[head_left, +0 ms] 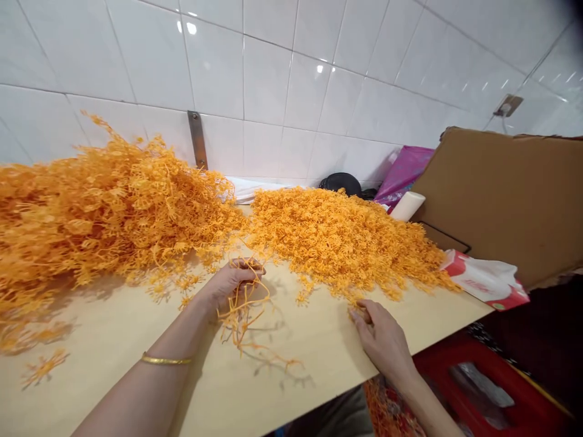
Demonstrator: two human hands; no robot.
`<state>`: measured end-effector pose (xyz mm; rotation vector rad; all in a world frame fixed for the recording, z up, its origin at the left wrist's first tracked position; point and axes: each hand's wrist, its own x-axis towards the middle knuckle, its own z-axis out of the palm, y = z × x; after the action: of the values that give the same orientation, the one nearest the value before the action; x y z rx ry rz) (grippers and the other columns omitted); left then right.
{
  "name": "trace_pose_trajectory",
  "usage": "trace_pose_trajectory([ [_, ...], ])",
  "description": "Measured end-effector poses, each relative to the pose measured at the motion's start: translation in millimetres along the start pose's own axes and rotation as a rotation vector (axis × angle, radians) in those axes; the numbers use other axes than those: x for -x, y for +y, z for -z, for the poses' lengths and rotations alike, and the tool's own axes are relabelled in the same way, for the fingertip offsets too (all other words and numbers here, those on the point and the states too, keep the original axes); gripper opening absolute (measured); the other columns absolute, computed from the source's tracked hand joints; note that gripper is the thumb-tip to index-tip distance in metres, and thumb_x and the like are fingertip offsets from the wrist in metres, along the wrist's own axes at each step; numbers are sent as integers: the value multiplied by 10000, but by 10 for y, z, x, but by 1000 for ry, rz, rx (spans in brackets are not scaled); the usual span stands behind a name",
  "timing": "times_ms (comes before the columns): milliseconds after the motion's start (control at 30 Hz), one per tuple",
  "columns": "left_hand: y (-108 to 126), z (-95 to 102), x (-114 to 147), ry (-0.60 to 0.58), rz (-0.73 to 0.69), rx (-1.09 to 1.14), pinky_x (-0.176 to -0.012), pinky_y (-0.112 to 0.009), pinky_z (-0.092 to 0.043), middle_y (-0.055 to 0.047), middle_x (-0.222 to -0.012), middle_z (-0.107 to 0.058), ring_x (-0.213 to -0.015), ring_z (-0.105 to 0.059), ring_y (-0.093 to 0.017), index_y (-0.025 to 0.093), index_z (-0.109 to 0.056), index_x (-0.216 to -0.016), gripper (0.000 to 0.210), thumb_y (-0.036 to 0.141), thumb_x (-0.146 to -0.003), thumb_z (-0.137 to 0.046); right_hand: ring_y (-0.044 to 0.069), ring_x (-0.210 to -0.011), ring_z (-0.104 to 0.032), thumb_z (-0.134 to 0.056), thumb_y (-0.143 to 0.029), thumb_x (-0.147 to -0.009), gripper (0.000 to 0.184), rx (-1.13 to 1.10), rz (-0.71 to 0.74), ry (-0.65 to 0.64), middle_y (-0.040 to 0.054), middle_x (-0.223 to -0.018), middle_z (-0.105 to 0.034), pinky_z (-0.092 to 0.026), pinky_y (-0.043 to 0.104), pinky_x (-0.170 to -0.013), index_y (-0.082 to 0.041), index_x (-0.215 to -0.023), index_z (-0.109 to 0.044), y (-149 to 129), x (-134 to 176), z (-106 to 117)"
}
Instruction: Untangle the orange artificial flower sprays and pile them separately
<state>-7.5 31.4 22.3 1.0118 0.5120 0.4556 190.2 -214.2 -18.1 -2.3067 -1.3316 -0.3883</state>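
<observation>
My left hand is closed around a thin, branching orange plastic stem. Its bare strands hang below the fingers and trail over the table. At the front edge of the right-hand pile of small orange plastic pieces, my right hand is pinched, with a bit of orange at its fingertips. A taller, looser heap of branching orange plastic sprigs lies beyond and left of my left hand. One single orange sprig rests apart near the left edge.
The pale table stands against a white tiled wall. To the right are a cardboard box, a red-and-white tissue pack, a white roll and a purple bag. A red crate sits below the table's right edge.
</observation>
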Motion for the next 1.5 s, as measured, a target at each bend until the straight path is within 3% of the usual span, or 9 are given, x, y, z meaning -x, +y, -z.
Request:
trace_pose_trajectory([
  [200,-79,-81,-20,37,-85,-290,-338,-160,-142,36,-405,-421,-321,-279,-9,103,-594,-570,56,127,-554,-642,211,-719,-527,-401,-269,-817,128,240,199,-37,77,-738,-546,-379,311,-616,-184,-770,-485,-326,-450,-211],
  [433,-113,-41,-68,91,-123,-375,-367,-183,-192,17,-444,-484,-354,-349,-37,105,-601,-585,89,169,-533,-634,207,-530,-547,-450,-210,-777,109,406,79,-244,59,-554,-550,-278,267,-468,-171,-682,-489,-677,-668,-27],
  [700,-132,-73,-43,25,-131,-363,-383,-184,-244,26,-461,-464,-369,-372,-40,114,-558,-572,116,209,-550,-620,156,-712,-518,-387,-371,-808,253,-476,116,-116,50,-785,-574,-365,251,-605,-180,-765,-547,-1214,-951,155],
  [867,-118,-98,-17,28,-125,-383,-364,-186,-198,52,-400,-400,-340,-318,-33,124,-536,-560,103,198,-560,-608,113,-561,-456,-455,-434,-736,309,-847,21,-499,5,-619,-529,-328,229,-519,-159,-610,-519,-1361,-1177,-155],
  [933,-122,-96,-26,31,-105,-361,-361,-187,-179,58,-393,-390,-335,-299,-29,127,-535,-569,121,213,-559,-620,93,-520,-414,-480,-436,-711,311,-977,-12,-538,-20,-562,-479,-307,219,-501,-160,-567,-477,-1368,-1214,-262],
  [1167,-135,-63,-83,48,-103,-423,-355,-197,-134,59,-378,-373,-321,-251,-22,114,-574,-618,204,309,-592,-630,94,-503,-366,-448,-412,-731,304,-976,-180,-122,-35,-513,-394,-292,227,-498,-183,-540,-388,-1194,-1424,-292],
  [1333,-146,-66,-102,67,-120,-398,-351,-190,-156,55,-368,-392,-315,-271,-30,127,-561,-631,190,307,-604,-615,160,-622,-460,-416,-338,-764,211,-476,-67,160,35,-643,-494,-335,271,-568,-167,-689,-517,-976,-1541,-67],
  [1433,-167,-74,-127,103,-206,-413,-378,-192,-228,34,-387,-433,-348,-349,-49,127,-555,-600,169,287,-605,-609,237,-846,-483,-454,-293,-739,263,-207,51,187,118,-893,-524,-360,330,-690,-147,-933,-556,-954,-1434,32],
  [1500,-184,-79,-144,127,-260,-424,-400,-196,-260,24,-405,-449,-373,-379,-56,126,-548,-567,169,280,-613,-600,227,-858,-496,-419,-308,-771,274,-247,106,109,113,-911,-535,-372,330,-719,-155,-948,-562,-1014,-1277,61],
])
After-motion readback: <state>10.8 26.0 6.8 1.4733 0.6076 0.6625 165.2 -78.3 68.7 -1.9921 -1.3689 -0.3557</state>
